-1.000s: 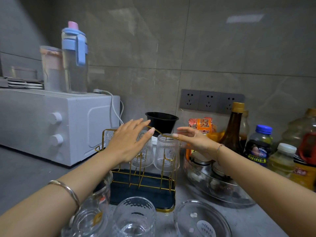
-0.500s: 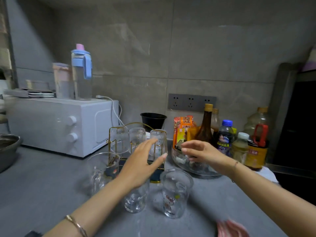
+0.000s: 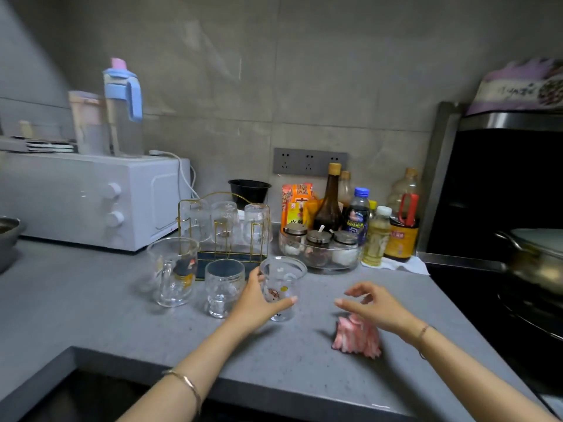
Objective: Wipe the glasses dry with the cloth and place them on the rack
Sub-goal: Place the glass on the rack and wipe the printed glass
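A gold wire rack [image 3: 224,231] on a dark tray stands at the back of the grey counter and holds three upturned ribbed glasses [image 3: 257,223]. In front of it stand a handled glass mug [image 3: 173,271], a short textured glass [image 3: 224,287] and a clear glass with a cartoon print [image 3: 281,287]. My left hand [image 3: 256,303] curls round the cartoon glass, which stands upright on the counter. My right hand [image 3: 376,306] hovers with loose fingers just above a crumpled pink cloth [image 3: 356,336], holding nothing.
A white oven [image 3: 91,199] with bottles on top stands at the left. A glass bowl of spice jars [image 3: 320,251] and several sauce bottles [image 3: 332,202] crowd the right of the rack. A stove with a pan [image 3: 536,263] lies at far right; a sink edge [image 3: 70,354] is near left.
Both hands drew back from the rack toward me. My left hand came down and took hold of the cartoon glass; my right hand moved down over the pink cloth. The camera pulled back.
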Motion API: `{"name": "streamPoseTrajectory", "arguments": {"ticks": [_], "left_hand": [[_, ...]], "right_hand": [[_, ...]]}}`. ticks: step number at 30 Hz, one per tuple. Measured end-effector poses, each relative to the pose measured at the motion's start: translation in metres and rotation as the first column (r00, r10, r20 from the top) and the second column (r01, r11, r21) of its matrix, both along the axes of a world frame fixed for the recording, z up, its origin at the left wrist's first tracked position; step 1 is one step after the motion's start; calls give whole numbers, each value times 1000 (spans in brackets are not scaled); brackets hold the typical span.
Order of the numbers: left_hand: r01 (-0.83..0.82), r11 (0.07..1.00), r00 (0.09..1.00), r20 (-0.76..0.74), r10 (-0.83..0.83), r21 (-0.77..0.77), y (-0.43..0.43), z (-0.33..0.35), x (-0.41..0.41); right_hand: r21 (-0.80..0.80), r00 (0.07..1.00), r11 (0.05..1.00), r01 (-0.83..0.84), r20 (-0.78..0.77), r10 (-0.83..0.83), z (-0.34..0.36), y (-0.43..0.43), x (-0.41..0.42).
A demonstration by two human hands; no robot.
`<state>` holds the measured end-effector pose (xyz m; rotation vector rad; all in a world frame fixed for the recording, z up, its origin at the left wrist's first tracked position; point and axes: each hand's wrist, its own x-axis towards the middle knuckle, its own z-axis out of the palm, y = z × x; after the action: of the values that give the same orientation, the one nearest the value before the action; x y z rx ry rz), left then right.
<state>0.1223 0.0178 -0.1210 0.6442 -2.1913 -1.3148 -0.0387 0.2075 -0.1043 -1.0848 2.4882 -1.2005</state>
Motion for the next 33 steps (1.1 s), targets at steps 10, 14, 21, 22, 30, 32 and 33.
{"name": "streamPoseTrajectory", "arguments": {"ticks": [10, 14, 21, 22, 30, 32, 33], "left_hand": [[-102, 991, 994, -42, 106, 87, 2, -27, -24], [-89, 991, 995, -38, 94, 102, 6, -23, -24], [19, 959, 994, -106, 12, 284, 17, -5, -12], [59, 940, 991, -136, -14, 336, 21, 2, -10], [391, 520, 908, -410, -84, 760, 61, 40, 1], [428, 488, 892, -441, -94, 761, 70, 42, 1], [432, 484, 891, -442, -101, 761, 73, 42, -1]], "right_hand": [[250, 982, 950, 188, -54, -180, -24, 21, 7], [249, 978, 948, 198, 8, -207, -23, 28, 4], [-156, 689, 952, 263, 722, -72, -27, 49, -9], [-223, 617, 927, 301, 787, -11, -22, 50, -8], [-490, 578, 732, 473, 800, 162, 23, 48, 28], [-624, 675, 655, 426, 701, 228, 43, 45, 43], [-688, 743, 624, 370, 622, 246, 53, 43, 52]]}}
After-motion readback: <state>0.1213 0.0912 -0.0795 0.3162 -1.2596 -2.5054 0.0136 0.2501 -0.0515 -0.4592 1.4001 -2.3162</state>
